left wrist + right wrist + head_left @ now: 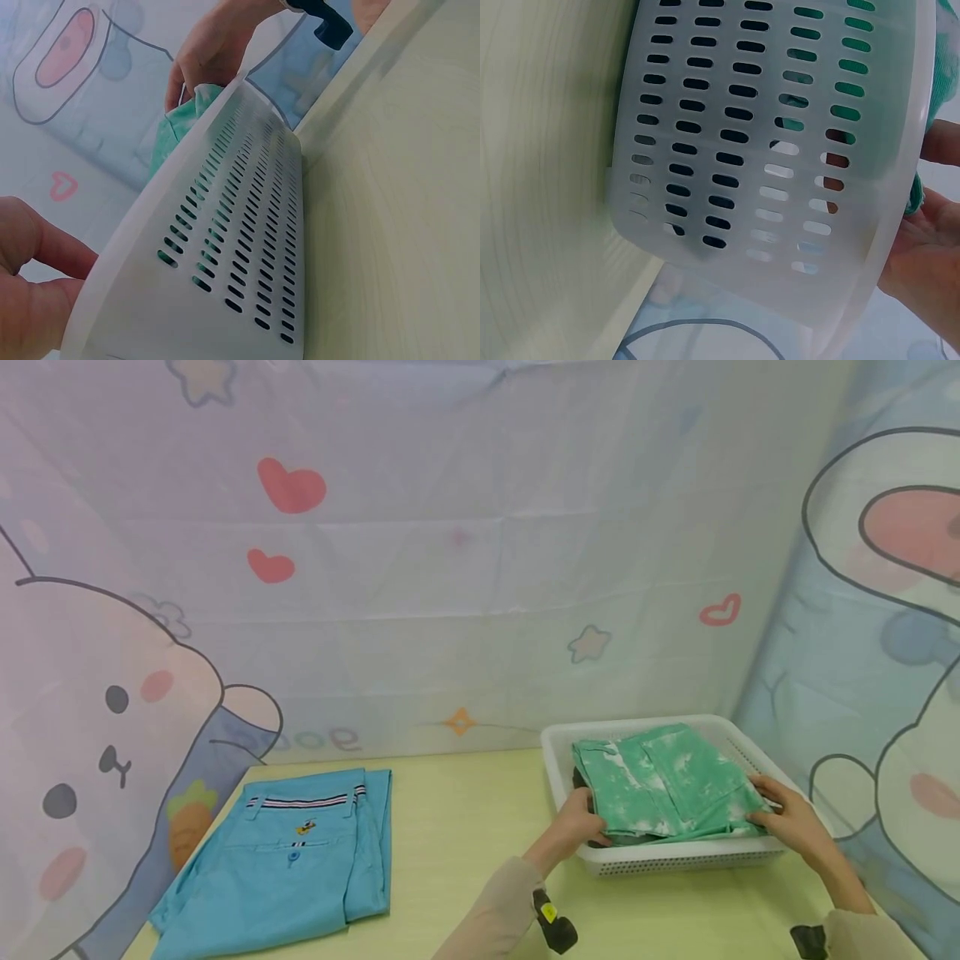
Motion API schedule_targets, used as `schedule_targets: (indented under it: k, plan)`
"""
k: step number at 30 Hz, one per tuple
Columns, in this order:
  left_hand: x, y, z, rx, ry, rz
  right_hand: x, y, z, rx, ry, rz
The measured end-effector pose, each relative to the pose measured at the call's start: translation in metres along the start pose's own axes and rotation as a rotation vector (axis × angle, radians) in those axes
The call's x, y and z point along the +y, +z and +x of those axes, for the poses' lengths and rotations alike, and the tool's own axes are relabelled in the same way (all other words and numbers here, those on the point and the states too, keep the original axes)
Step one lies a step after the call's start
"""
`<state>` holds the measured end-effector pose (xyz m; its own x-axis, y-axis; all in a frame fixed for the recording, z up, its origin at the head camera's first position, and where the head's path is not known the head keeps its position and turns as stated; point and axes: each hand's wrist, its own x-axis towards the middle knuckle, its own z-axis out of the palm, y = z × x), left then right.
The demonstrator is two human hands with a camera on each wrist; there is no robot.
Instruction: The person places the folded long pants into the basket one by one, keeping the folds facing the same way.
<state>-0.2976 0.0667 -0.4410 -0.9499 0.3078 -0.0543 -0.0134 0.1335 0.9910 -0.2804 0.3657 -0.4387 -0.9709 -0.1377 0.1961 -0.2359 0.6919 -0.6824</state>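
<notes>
A folded green garment with white tie-dye patches lies in a white plastic basket, with dark fabric peeking out under its left edge. My left hand grips the garment's front left corner; in the left wrist view, the basket rim hides the tips of the left hand's thumb and finger. At the opposite side, my right hand pinches the right edge between thumb and fingers. Green cloth shows between the right hand's thumb and fingers in the right wrist view, just past the rim.
Folded light-blue trousers with a striped waistband and buttoned pocket lie at the left of the pale yellow table. A cartoon-printed curtain hangs behind the table and along both sides. The basket stands close to the back right.
</notes>
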Motion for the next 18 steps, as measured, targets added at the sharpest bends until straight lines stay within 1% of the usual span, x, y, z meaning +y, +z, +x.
schedule_targets:
  k: [10,18]
  plan:
    - [0.0019,0.0015,-0.0012,-0.004,-0.008,-0.001,0.0005,-0.0007,-0.0006,-0.024,0.031,-0.014]
    - [0.0005,0.0042,-0.0001,0.025,-0.015,0.041,0.0015,-0.0002,-0.0001,-0.030,0.014,-0.044]
